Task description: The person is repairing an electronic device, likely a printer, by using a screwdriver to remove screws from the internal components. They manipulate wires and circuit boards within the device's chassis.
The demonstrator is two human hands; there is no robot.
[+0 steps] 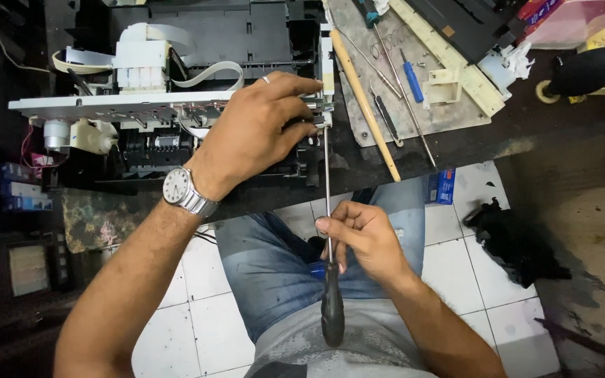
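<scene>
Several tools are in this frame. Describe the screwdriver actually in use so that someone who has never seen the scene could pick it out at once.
Start at the opened printer chassis on the dark workbench, where the left hand grips its right end. From there a long thin steel shaft runs down to the right hand: that is the screwdriver. Unlike the tools on the grey mat, it is held and has a black handle.

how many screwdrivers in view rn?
3 clear: long black-handled screwdriver in the right hand, tip at the printer; small blue-handled screwdriver and teal-handled screwdriver on the mat. Others may be hidden.
</scene>
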